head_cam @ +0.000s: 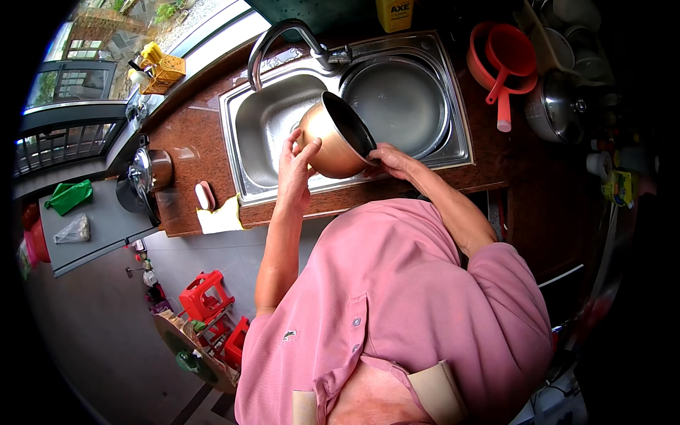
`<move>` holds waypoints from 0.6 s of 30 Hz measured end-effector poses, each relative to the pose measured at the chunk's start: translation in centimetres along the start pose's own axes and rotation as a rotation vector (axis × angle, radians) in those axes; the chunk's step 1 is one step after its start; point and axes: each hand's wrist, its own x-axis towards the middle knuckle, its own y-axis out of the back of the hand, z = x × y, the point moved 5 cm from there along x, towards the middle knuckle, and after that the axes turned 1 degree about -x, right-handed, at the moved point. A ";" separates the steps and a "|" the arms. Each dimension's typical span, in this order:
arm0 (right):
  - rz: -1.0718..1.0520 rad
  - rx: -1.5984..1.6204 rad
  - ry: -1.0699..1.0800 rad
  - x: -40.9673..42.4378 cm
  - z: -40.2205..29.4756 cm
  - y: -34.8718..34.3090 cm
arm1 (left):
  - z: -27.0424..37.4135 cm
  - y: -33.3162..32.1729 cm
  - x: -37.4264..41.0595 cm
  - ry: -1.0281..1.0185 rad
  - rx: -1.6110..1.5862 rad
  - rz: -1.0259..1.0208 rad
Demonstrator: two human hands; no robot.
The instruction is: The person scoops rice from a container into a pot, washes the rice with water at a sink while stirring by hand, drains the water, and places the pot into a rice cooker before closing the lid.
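Observation:
Between my hands a gold-coloured metal pot (pixel 325 142) with a dark inside is held tilted, its mouth facing up and to the right. My left hand (pixel 295 164) supports the pot's outer wall near its base. The fingers of my right hand (pixel 392 161) pinch the rim at the lower right. Below the pot lies the front of a stainless steel double sink (pixel 231 139). A curved chrome faucet (pixel 289 26) stands behind the left basin (pixel 255 125). The right basin holds a large round metal basin (pixel 396 106), which seems to contain cloudy water.
Red plastic dippers (pixel 510 50) and a lidded steel pot (pixel 547 109) stand right of the sink. A yellow bottle (pixel 394 15) is behind it. On the left counter are a pink-and-white oval object (pixel 204 195), a pale yellow cloth (pixel 220 217) and a lidded cooking pot (pixel 158 169).

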 end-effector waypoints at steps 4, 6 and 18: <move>-0.006 0.004 0.004 0.1 0.2 0.1 | 0.1 -0.1 -0.1 -0.006 -0.003 0.000; -0.011 0.006 0.007 0.1 0.2 0.1 | 0.0 0.0 -0.1 -0.007 -0.003 0.004; -0.016 0.008 0.010 0.1 0.0 0.1 | -0.1 0.1 -0.1 -0.010 0.006 0.006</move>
